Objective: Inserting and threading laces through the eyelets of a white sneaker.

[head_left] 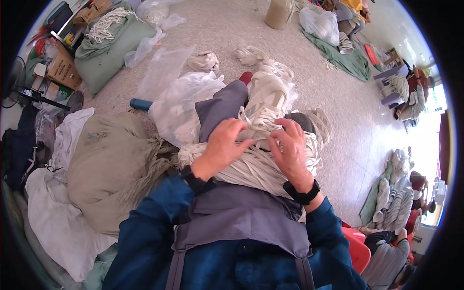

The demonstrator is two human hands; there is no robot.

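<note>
A cream sneaker (pixel 268 96) rests on my lap, its toe pointing away from me, with loose white laces (pixel 261 118) over its tongue. My left hand (pixel 223 147) is at the sneaker's left side, thumb and forefinger apart. On the other side, my right hand (pixel 291 151) has curled fingers, with thumb and forefinger close about a shoelace. Below both hands a thick bundle of white laces (pixel 263 169) lies across my grey apron (pixel 241 212). What lies under my palms is hidden.
Clear plastic bags (pixel 181 104) lie beyond my left hand, near a blue cylinder (pixel 140 104). A large beige sack (pixel 108 169) sits at my left; a green sack (pixel 113 46) stands farther off. Loose lace bundles (pixel 203 62) lie ahead. A red chair (pixel 356 249) and co-workers are at right.
</note>
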